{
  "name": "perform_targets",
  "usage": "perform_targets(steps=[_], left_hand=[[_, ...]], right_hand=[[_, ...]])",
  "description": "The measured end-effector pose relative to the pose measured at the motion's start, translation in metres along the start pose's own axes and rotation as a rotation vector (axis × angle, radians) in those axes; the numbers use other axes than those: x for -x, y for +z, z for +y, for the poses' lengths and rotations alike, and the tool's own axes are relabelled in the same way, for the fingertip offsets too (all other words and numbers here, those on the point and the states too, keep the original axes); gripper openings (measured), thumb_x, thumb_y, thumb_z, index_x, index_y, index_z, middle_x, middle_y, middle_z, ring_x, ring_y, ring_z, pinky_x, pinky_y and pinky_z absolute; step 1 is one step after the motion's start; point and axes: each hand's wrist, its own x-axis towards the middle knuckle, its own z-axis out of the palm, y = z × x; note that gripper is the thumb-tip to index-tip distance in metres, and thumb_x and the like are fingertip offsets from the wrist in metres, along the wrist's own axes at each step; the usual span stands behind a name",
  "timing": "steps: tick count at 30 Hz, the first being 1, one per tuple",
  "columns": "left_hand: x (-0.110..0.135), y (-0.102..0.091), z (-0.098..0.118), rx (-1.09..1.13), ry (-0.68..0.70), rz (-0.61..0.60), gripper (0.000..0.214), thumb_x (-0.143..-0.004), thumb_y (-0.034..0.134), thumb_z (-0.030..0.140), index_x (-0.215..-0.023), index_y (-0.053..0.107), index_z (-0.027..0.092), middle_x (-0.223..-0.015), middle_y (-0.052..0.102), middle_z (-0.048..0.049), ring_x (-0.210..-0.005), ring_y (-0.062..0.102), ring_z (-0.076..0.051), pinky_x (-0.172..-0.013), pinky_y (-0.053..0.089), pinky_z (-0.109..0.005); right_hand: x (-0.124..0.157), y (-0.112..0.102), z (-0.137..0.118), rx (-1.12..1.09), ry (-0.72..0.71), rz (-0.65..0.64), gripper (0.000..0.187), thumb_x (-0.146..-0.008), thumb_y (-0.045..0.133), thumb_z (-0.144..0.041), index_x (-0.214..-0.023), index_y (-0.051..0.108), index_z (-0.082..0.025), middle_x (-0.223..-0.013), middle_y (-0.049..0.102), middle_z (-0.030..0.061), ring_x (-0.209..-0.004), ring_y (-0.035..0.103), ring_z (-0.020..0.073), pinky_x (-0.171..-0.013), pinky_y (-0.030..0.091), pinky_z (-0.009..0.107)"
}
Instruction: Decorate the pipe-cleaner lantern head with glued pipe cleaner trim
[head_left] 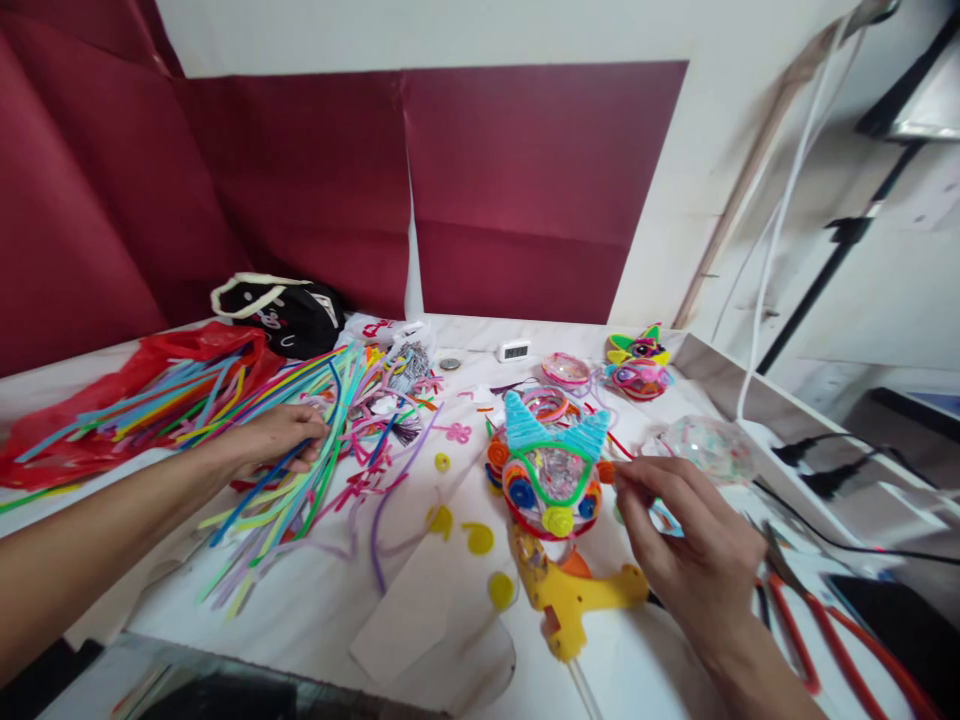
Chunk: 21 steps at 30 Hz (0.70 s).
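While the left hand (pixel 289 438), left of centre, curls its fingers round strands of the pipe cleaners (pixel 322 440), the right hand (pixel 690 545) has its fingertips drawn together beside an orange coil (pixel 606 472); whether it grips it, I cannot tell. The cat-faced craft (pixel 559 480) sits right of centre on the counter (pixel 622 680). Tangled strands could drag out neighbours; the yellow glue gun (pixel 581 598) below could burn fingers if hot. Outward, a digital display (pixel 514 351) and a black bag's (pixel 296 320) lettering are illegible.
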Motion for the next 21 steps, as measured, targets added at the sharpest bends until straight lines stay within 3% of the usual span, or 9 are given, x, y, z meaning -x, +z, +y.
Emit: perform_targets(steps=[5,9,16,21], left_hand=[[0.012,0.002,0.004,0.249,-0.115,-0.073,0.023,-0.067,0.064,0.036,-0.071,0.048,0.020,-0.060,0.057,0.0027,-0.058,0.059,-0.012,-0.056,0.050,-0.022],[0.017,0.002,0.003,0.359,-0.163,-0.095,0.027,-0.059,0.074,0.033,-0.071,0.053,0.020,-0.066,0.064,0.0011,-0.064,0.064,-0.013,-0.065,0.056,-0.025],[0.019,0.000,0.001,0.437,-0.153,-0.139,0.036,-0.045,0.082,0.035,-0.061,0.053,0.020,-0.072,0.069,-0.0035,-0.079,0.071,-0.020,-0.075,0.059,-0.030],[0.024,-0.003,-0.001,0.411,-0.077,-0.180,0.028,-0.048,0.073,0.033,-0.050,0.048,0.021,-0.060,0.059,-0.0022,-0.059,0.059,-0.017,-0.053,0.048,-0.027]], right_hand=[[0.005,-0.002,0.003,0.003,-0.012,-0.016,0.018,-0.088,0.067,-0.009,-0.101,0.069,-0.022,-0.090,0.073,0.0019,-0.076,0.070,0.0140,-0.067,0.055,0.025],[0.009,-0.005,0.004,0.034,0.010,-0.030,0.015,-0.088,0.072,-0.014,-0.101,0.070,-0.021,-0.093,0.073,0.0015,-0.076,0.068,0.0133,-0.064,0.050,0.025],[0.009,-0.004,0.002,0.031,0.016,-0.049,0.011,-0.090,0.071,-0.015,-0.100,0.071,-0.019,-0.093,0.073,0.0046,-0.075,0.068,0.0156,-0.067,0.050,0.029],[0.010,-0.001,0.008,0.004,-0.006,-0.049,0.013,-0.088,0.071,-0.013,-0.099,0.070,-0.019,-0.090,0.073,0.0036,-0.073,0.069,0.0151,-0.066,0.050,0.028]])
